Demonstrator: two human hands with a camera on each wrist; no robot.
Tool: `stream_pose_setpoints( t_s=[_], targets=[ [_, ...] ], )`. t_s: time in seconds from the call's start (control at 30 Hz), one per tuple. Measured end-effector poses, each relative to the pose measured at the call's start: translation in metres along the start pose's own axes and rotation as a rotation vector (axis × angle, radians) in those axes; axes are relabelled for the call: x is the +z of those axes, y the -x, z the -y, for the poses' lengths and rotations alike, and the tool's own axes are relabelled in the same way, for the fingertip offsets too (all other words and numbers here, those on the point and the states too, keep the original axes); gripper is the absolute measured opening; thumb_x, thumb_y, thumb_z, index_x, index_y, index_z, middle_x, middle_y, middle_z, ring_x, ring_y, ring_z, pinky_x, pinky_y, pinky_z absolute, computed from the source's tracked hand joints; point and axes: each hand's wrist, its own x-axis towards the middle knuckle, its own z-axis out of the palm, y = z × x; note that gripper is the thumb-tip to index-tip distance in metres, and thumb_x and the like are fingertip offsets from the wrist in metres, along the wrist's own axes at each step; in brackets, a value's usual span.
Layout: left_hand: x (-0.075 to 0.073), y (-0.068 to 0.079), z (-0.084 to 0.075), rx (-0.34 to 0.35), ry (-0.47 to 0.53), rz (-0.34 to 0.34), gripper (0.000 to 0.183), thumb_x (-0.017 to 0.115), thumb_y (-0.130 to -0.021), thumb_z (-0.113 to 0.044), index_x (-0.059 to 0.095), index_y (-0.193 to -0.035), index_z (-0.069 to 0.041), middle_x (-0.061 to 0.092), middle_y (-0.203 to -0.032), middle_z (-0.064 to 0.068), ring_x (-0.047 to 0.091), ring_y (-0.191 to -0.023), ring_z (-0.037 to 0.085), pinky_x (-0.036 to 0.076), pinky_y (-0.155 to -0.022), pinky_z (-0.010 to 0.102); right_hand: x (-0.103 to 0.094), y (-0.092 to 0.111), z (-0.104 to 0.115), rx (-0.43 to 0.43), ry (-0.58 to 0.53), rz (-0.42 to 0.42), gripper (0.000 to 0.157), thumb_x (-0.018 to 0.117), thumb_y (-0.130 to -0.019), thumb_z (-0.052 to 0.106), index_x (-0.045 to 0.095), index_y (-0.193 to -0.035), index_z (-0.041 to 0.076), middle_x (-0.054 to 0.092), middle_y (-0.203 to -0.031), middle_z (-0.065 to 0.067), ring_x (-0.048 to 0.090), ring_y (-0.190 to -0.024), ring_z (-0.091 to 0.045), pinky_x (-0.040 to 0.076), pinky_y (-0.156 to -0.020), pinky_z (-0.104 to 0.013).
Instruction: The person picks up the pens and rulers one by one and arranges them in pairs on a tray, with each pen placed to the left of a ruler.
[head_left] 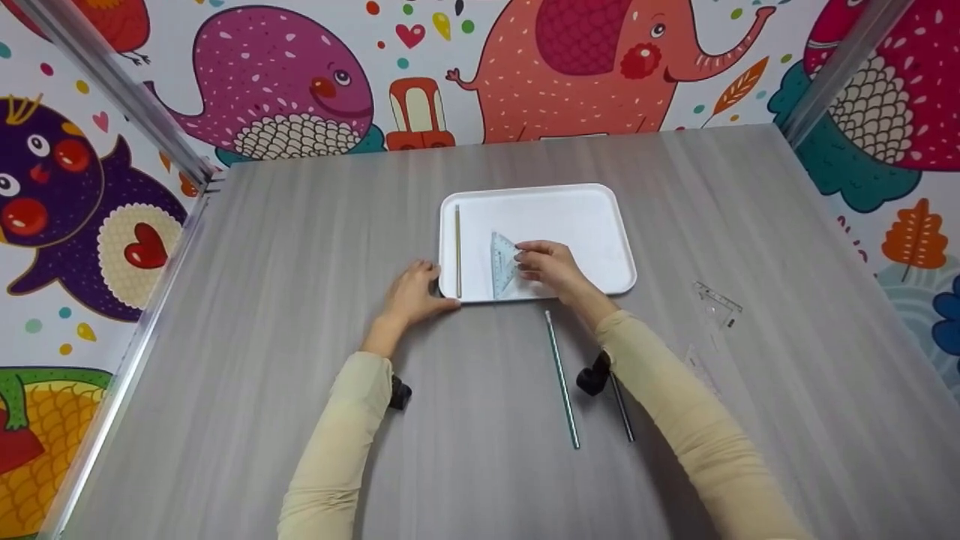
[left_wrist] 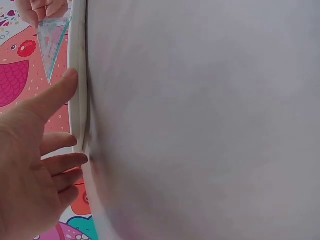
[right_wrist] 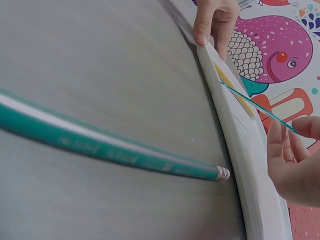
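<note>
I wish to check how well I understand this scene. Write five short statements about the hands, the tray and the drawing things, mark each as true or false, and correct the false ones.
1. The right hand pinches a set square. True.
2. The left hand holds the green pencil. False: it touches the tray at its near left corner.
3. The yellow pencil lies in the tray. True.
4. The green pencil lies in the tray too. False: it lies on the table.
5. A clear drawing tool lies to the right of the tray. True.
</note>
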Motion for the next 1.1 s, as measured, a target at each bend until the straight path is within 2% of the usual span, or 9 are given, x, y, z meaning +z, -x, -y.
stream_pose_setpoints(
  t_s=[0.3,0.47,0.77,0.93,1.1],
  targets=[
    [0.001,-0.002,0.000,-0.007,-0.001,-0.006,0.077,0.075,-0.070,-0.039,0.048,-0.128,0.003,0.046,-0.130,0.024,0.037,-0.124,0.035,0.029,-0.105,0.043,0.008,-0.013,0.001,0.028,-0.112,-0.044,0.024,0.054,-0.086,-0.001,0.055,-0.110,-0.005,0.058,-0.083,-0.004,0.058,-0.072,-0.010,0.052,-0.065,-0.020],
    [0.000,-0.004,-0.002,0.000,0.003,-0.004,0.078,0.077,-0.067,-0.039,0.049,-0.127,0.003,0.045,-0.131,0.022,0.034,-0.127,0.035,0.026,-0.106,0.043,0.011,-0.017,0.002,0.044,-0.129,-0.070,0.025,0.054,-0.085,-0.002,0.055,-0.110,-0.005,0.058,-0.076,-0.002,0.057,-0.068,-0.009,0.051,-0.061,-0.018],
    [-0.003,-0.005,0.000,-0.025,0.016,0.012,0.079,0.077,-0.067,-0.039,0.049,-0.126,0.004,0.042,-0.134,0.023,0.028,-0.130,0.037,0.020,-0.109,0.043,0.018,-0.024,0.003,0.052,-0.139,-0.124,0.026,0.055,-0.086,-0.001,0.056,-0.111,-0.005,0.058,-0.082,-0.005,0.056,-0.069,-0.010,0.050,-0.058,-0.018],
    [-0.001,-0.006,-0.001,-0.012,0.028,0.005,0.077,0.078,-0.066,-0.038,0.051,-0.124,0.005,0.044,-0.132,0.023,0.029,-0.129,0.037,0.022,-0.109,0.043,0.018,-0.027,0.003,0.019,-0.113,-0.168,0.025,0.057,-0.085,0.001,0.057,-0.109,-0.005,0.058,-0.083,-0.006,0.057,-0.071,-0.011,0.051,-0.059,-0.019],
    [0.001,-0.006,0.001,0.009,0.036,-0.024,0.075,0.079,-0.065,-0.037,0.053,-0.122,0.005,0.049,-0.127,0.023,0.037,-0.125,0.036,0.027,-0.106,0.042,0.026,-0.030,0.003,0.002,-0.072,-0.170,0.026,0.059,-0.084,0.003,0.058,-0.109,-0.004,0.059,-0.085,-0.006,0.059,-0.074,-0.012,0.052,-0.063,-0.021]
  ],
)
